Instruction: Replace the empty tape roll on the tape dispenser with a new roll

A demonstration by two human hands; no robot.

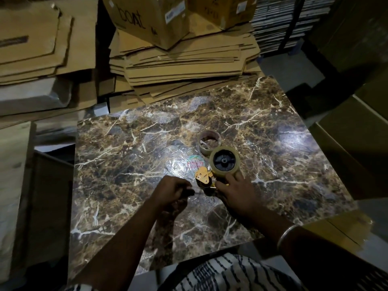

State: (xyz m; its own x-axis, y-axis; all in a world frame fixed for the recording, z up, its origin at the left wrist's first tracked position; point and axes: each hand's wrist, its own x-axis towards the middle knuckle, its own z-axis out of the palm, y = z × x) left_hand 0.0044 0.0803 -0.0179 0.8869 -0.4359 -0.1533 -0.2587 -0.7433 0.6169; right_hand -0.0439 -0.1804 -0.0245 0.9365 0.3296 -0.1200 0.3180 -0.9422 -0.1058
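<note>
**Marble top, new roll seated**

Marble table (126, 164) carried the dispenser (204, 179) right of centre. New roll (224, 161), amber and full, sat on its black hub; I judged only threading remained. Empty core (210, 139) lay just beyond. My right hand (237, 194) gripped the dispenser; my left hand (172, 191) pinched what looked like the tape end.

On the table (273, 122), the empty roll (210, 141) sits just behind the tape dispenser (218, 166), cardboard stacks (184, 59) beyond.
</note>
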